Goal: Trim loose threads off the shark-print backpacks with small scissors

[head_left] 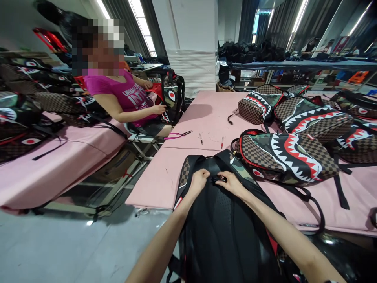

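Note:
A black backpack (218,220) lies in front of me with its padded back panel facing up, its top end on the pink-covered table. Checkered and camouflage patches show along its top edges. My left hand (201,181) is closed in a pinch at the upper left of the panel; what its fingers grip is hidden. My right hand (232,184) is closed at the upper right, with a small dark object (223,179) between thumb and fingers, too small to name. The two hands are close together, slightly apart.
On the pink table (150,177) lie pink-handled pliers (178,135), a red pen-like tool (222,142) and another small tool (201,138). Several shark-mouth backpacks (291,157) crowd the right side. Across the table, a person in a magenta shirt (132,96) handles another backpack (172,96).

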A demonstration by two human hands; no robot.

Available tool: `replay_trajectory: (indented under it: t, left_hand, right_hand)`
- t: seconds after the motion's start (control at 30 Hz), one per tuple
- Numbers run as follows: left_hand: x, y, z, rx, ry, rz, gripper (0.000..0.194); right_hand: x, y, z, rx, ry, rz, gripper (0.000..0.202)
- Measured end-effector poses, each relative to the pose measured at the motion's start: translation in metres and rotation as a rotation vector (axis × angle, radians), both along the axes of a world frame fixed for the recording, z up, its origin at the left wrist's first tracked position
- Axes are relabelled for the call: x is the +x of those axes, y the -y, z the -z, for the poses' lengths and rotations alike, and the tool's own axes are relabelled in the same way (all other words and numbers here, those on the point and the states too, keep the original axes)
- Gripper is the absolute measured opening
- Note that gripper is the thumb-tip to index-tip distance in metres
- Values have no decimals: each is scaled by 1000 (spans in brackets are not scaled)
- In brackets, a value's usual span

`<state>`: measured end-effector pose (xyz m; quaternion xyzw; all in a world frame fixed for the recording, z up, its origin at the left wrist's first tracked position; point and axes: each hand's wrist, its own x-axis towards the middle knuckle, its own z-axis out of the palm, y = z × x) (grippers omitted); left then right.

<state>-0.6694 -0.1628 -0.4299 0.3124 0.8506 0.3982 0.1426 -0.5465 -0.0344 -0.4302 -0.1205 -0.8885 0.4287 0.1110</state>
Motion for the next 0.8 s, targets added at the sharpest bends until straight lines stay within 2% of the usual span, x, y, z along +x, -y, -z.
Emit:
replay_trajectory:
  t: [0.07, 0.13, 0.2, 0.27, 0.3, 0.37, 0.43, 0.5, 0.63, 0.8]
  left_hand:
    - [-1, 3, -7, 73, 81, -5, 28]
    - [1, 11, -19, 143, 152, 45, 41]
    - [4, 20, -30, 149, 227, 234, 57]
    - [8, 26, -38, 31, 155, 356, 67]
    - [9, 26, -39, -55, 64, 343, 66]
    - [10, 21, -36, -213, -139, 191, 50]
    - [10, 14, -31, -310, -225, 81, 35]
    - [8, 7, -27, -375, -221, 78, 32]
    - [3, 3, -32, -488, -194, 104, 42]
    - [4, -5, -32, -636, -171, 60, 47]
  right_hand:
    - [1, -3, -2, 18, 0, 46, 41]
    - [-1, -7, -2, 56, 24, 86, 35]
    - [-6, -12, -1, 100, 58, 104, 31]
    - [-12, -17, 0, 138, 92, 113, 33]
    - [-16, -20, -1, 163, 115, 119, 35]
    - [-23, -24, -3, 228, 174, 128, 30]
    - [-27, -26, -9, 308, 231, 121, 23]
    - [-28, -27, -17, 383, 278, 63, 25]
    - [-16, -24, -32, 490, 342, -143, 37]
    - [16, 0, -36, 628, 331, -246, 17]
